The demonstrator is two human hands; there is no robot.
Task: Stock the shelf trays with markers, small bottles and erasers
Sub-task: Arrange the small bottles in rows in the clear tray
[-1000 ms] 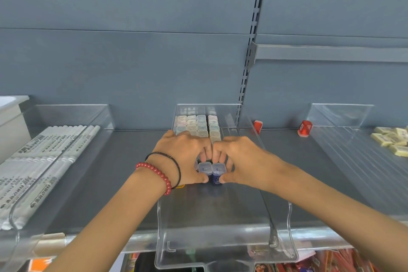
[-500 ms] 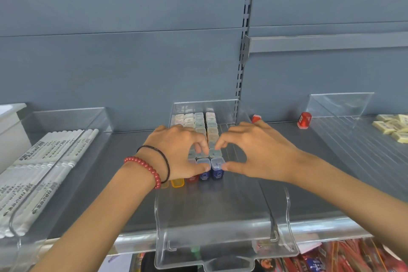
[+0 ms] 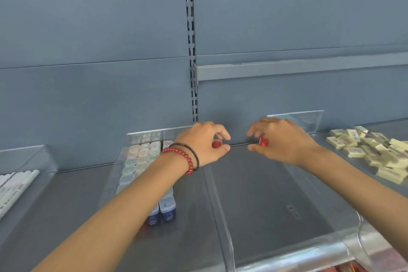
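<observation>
Grey metal shelf [image 3: 265,194]: carried the trays side by side.

Clear plastic middle tray [image 3: 223,223]: held rows of small clear-capped bottles [image 3: 141,157], packed upright from the back wall forward, probably to save room.

White barrelled markers [image 3: 15,185], nine o'clock: laid lengthwise.

Cream block erasers [image 3: 371,152], three o'clock: heaped loose.

Left hand [image 3: 203,146], arm stretched to twelve o'clock: fingers and thumb curled round the first small red bottle [image 3: 217,144] at the shelf's back edge, outside the tray.

Right hand [image 3: 284,143], likewise extended: pinched the second small red bottle [image 3: 263,140]. Both strays judged bound for the middle tray.
</observation>
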